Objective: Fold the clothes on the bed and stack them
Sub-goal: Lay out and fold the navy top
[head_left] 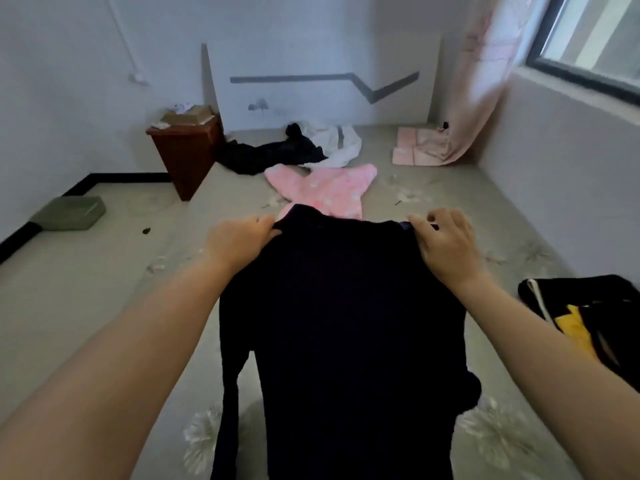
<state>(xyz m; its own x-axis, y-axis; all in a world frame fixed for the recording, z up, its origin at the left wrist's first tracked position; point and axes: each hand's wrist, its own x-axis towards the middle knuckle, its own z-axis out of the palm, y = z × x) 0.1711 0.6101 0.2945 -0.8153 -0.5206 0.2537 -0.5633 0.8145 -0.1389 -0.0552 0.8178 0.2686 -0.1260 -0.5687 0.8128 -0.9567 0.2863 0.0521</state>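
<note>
You hold a dark navy garment [339, 323], soft and matte, spread broad and hanging toward six o'clock over the pale flowered bed [86, 323]. Your left hand [239, 242] pinches its top edge at ten o'clock; your right hand [446, 242] pinches the edge at two o'clock. A fluffy pink garment [325, 188] lies beyond at twelve, a black-and-yellow one [588, 317] at three.

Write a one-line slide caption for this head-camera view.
Both hands, left hand and right hand, grip a dark navy garment by its shoulders above the grey floral bedsheet.
</note>
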